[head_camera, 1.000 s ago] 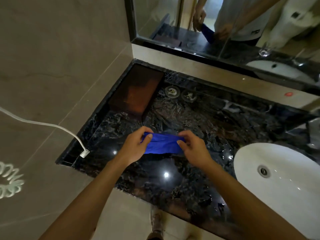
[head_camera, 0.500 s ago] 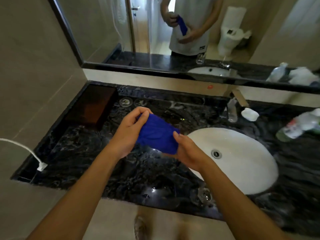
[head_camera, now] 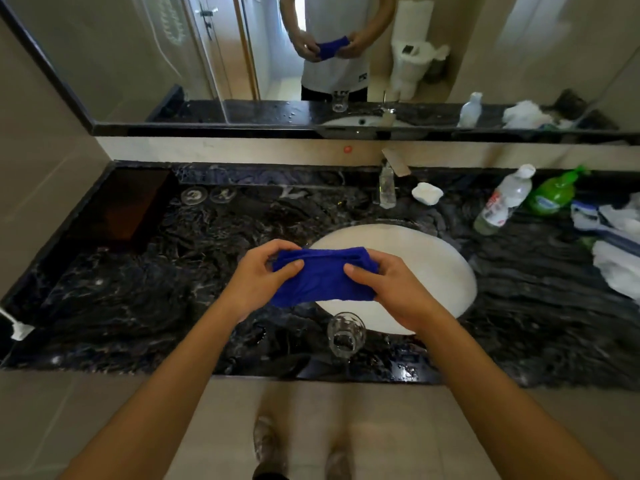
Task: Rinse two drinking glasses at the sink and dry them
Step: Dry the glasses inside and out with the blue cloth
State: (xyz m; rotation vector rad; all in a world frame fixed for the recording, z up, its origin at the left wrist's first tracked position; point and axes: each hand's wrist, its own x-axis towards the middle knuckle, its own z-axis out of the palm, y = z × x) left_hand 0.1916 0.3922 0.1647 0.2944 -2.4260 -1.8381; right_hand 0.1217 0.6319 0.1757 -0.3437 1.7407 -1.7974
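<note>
Pinching a blue cloth [head_camera: 322, 282] at both ends, left hand [head_camera: 256, 278] and right hand [head_camera: 391, 289] curled round it, above the sink [head_camera: 436, 265]. Leaving one glass [head_camera: 346, 334] upright on the table [head_camera: 138, 292] at the sink's near rim. Probably starting to dry; next needing a hand freed for that glass.

A deep blue cloth [head_camera: 323, 278] sits over a white basin [head_camera: 436, 268]. The tabletop [head_camera: 138, 289] is black marble with pale grey veining. A clear glass [head_camera: 345, 334] stands near its front edge. At far right are a green bottle [head_camera: 550, 195] and a clear bottle [head_camera: 504, 202] with a white and red label.
</note>
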